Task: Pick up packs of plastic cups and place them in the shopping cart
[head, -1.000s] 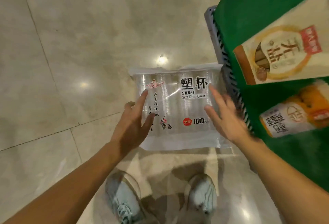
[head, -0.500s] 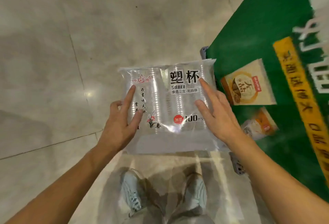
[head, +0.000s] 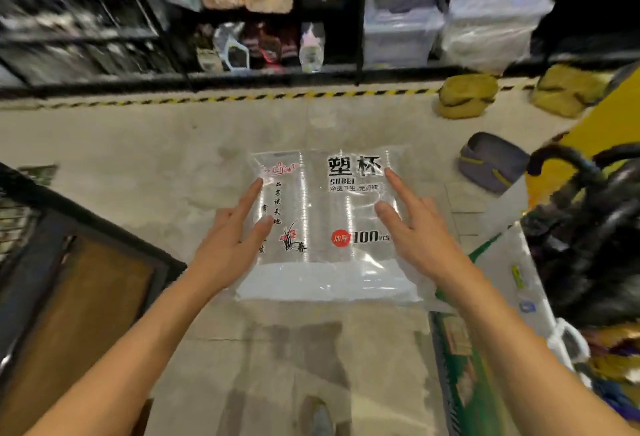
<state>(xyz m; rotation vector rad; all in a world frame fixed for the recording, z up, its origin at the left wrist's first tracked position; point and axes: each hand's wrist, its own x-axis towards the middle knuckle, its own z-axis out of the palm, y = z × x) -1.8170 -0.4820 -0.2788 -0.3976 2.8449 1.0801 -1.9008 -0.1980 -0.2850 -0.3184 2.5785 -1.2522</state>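
While both arms reach forward in the head view, the pack of plastic cups (head: 322,224) sits in mid-air above the concrete floor (head: 138,165), carried between the two hands at about waist height. Left hand (head: 228,245) lies flat against the pack's left half, fingers straight, index tip up near the pink logo; grip not clenched, just pressing the film. Right hand (head: 419,238) mirrors it on the right half, fingers straight and spread, index tip by the black title print. Thumbs are hidden behind the pack, so I cannot tell whether they pinch from below.

Judgement on doing it well: the film looks slippery and the bottom flap hangs loose, so even pressure from both sides should keep the pack level; supporting the underside would help, and squeezing hard risks crushing the cups.

Counts, same view: one pack, label reading 100 pcs, two stacks of cups showing side by side inside. Two hands. Two clear storage boxes (head: 398,30) on the dark shelf (head: 242,77) beyond the striped floor line. Two olive cushions (head: 465,96) on the floor. One grey basin (head: 491,162) to the right. One green bag (head: 460,359) near the right forearm. One shoe tip (head: 320,416) at the bottom edge.
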